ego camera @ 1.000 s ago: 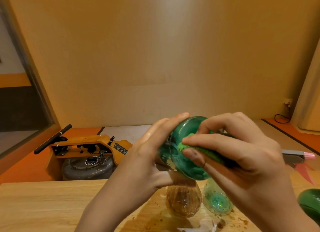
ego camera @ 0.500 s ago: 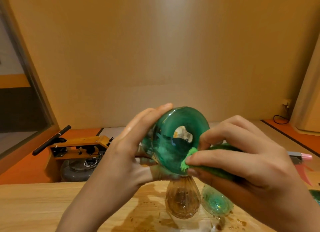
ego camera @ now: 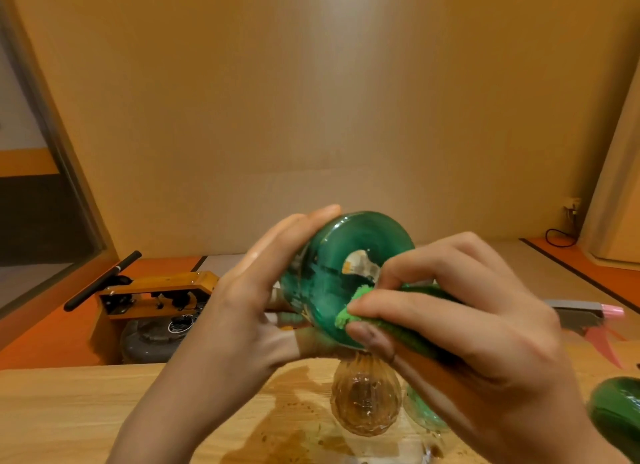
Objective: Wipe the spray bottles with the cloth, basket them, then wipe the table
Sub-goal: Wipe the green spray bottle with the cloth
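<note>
On the floor beyond the table's far edge at left sits an orange machine point(ego camera: 156, 290) with a black handle point(ego camera: 104, 280) angled upward. Above the wooden table point(ego camera: 69, 411), my left hand point(ego camera: 249, 311) grips the body of a green spray bottle point(ego camera: 332, 273), fingers curved over its top side and thumb beneath, with the round base turned toward me. My right hand point(ego camera: 467, 325) pinches a green cloth point(ego camera: 381, 311) between thumb and fingers and presses it against the lower right of that base. Directly below the held bottle, an amber ribbed bottle point(ego camera: 365, 398) stands on the table in a brown wet patch point(ego camera: 287, 422), and a clear green bottle point(ego camera: 420, 415) stands just beside it, partly hidden by my right wrist. Past my right knuckles shows a grey spray head point(ego camera: 588, 313) with a pink nozzle; which bottle it belongs to I cannot tell. Another dark green bottle point(ego camera: 620, 418) is cut off by the right edge.
</note>
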`<state>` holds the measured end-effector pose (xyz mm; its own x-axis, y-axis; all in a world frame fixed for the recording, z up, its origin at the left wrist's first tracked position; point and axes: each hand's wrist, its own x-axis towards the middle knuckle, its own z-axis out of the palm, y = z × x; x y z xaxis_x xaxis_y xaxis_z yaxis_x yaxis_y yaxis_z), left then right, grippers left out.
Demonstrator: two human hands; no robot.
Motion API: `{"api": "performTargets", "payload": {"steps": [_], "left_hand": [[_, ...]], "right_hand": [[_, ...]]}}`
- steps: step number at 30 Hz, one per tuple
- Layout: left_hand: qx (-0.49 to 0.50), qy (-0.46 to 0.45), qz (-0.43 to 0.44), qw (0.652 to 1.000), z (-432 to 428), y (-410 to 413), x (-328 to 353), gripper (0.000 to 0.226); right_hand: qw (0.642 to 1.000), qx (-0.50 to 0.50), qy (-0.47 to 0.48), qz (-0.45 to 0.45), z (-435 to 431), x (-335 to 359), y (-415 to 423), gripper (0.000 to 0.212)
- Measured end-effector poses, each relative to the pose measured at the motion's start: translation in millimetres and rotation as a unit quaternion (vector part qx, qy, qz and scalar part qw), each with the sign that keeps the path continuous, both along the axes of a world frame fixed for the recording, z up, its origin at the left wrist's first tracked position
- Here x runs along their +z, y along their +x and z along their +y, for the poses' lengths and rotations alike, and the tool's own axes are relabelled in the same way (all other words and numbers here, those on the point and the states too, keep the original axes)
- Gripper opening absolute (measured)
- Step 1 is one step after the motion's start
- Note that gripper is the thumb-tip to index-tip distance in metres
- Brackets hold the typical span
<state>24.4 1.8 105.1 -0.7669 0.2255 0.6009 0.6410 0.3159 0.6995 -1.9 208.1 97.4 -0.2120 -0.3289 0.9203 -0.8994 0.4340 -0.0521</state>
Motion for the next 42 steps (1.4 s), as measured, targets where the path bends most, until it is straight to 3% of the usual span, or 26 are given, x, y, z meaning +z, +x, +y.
{"api": "performTargets", "payload": {"steps": [4,8,11,14,19,23,27,30,33,39,42], "left_hand": [[0.021,0.017,-0.005,1.0,-5,2,2,0.084],[0.022,-0.006,0.012,1.0,0,2,2,0.085],[0.014,-0.012,0.009,1.0,2,1,-1,0.088],[0.026,-0.028,0.02,0.999,-2,3,-2,0.087],[0.044,-0.05,-0.007,0.998,-17,15,-9,0.087],[0.049,-0.061,-0.019,0.997,-28,31,-11,0.077],[0.084,-0.026,0.004,0.996,-24,47,-19,0.062],[0.044,0.077,-0.046,0.995,-20,59,-32,0.059],[0.034,0.12,-0.07,0.99,-18,70,-42,0.057],[0.019,0.194,-0.082,0.977,-18,90,-55,0.035],[0.032,0.245,-0.093,0.965,-17,101,-61,0.038]], "right_hand": [[0.999,-0.027,-0.024,-0.029,13,2,-10,0.016],[0.981,-0.014,-0.163,-0.103,5,-4,-11,0.01],[0.939,0.072,-0.273,-0.195,-8,-7,-7,0.006],[0.909,0.112,-0.31,-0.257,-13,-4,-3,0.004],[0.802,0.224,-0.36,-0.422,-16,-3,9,0.012],[0.782,0.248,-0.335,-0.464,-21,-10,18,0.014],[0.785,0.261,-0.311,-0.467,-25,-12,27,0.016],[0.809,0.252,-0.263,-0.46,-27,-15,34,0.012],[0.816,0.259,-0.224,-0.466,-28,-22,41,0.011],[0.872,0.2,-0.151,-0.42,-31,-36,55,0.017],[0.885,0.201,-0.124,-0.4,-34,-41,64,0.023]]}}
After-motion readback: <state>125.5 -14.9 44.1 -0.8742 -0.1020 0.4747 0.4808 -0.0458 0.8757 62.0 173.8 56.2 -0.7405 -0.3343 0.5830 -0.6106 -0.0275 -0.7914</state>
